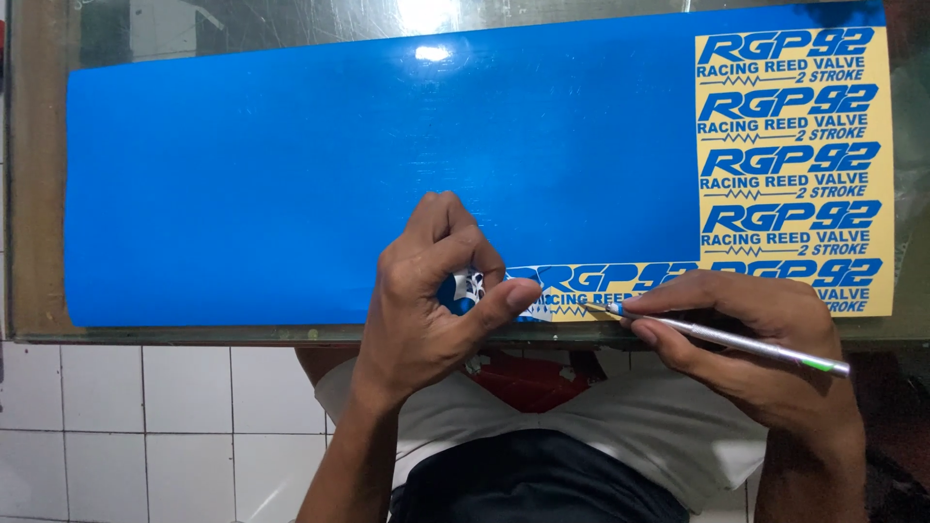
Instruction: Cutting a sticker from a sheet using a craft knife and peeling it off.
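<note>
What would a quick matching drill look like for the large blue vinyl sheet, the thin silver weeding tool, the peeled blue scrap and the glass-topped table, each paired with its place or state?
Things:
1. large blue vinyl sheet
2. thin silver weeding tool
3. peeled blue scrap
4. glass-topped table

Places or states:
A. pinched in the left hand
B. held like a pen in the right hand
C. lying flat, its right end weeded to yellow backing
D. underneath everything, reflecting a light

Pairs: 1-C, 2-B, 3-A, 4-D
</note>
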